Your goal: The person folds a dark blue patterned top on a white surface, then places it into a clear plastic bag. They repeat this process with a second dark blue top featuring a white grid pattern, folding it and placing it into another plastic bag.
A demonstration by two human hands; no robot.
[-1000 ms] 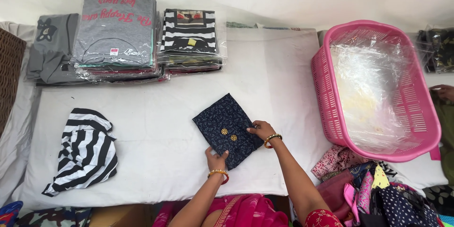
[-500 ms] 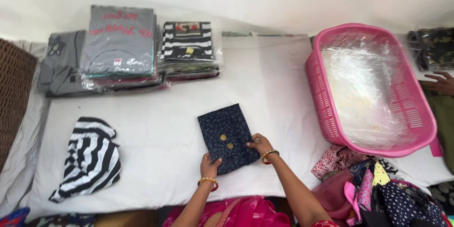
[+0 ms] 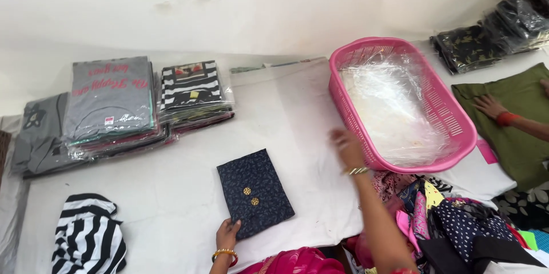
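Note:
A folded dark navy patterned garment [image 3: 254,192] with two gold buttons lies flat on the white sheet in front of me. My left hand [image 3: 227,234], with a gold bangle at the wrist, rests on its near left corner. My right hand [image 3: 346,147] is blurred in the air, fingers apart and holding nothing, just left of the pink plastic basket [image 3: 456,124]. Inside the basket lie clear plastic bags [image 3: 392,105].
Stacks of bagged shirts, grey [image 3: 110,101] and striped [image 3: 191,91], sit at the back left. A loose black-and-white striped garment [image 3: 90,237] lies near left. Colourful clothes [image 3: 440,217] pile near right. Another person's hand [image 3: 493,107] presses on an olive garment [image 3: 517,120] at far right.
My right hand has left the navy garment and swung right toward the pink basket. My left hand stays on the garment's near corner. The camera view has shifted right.

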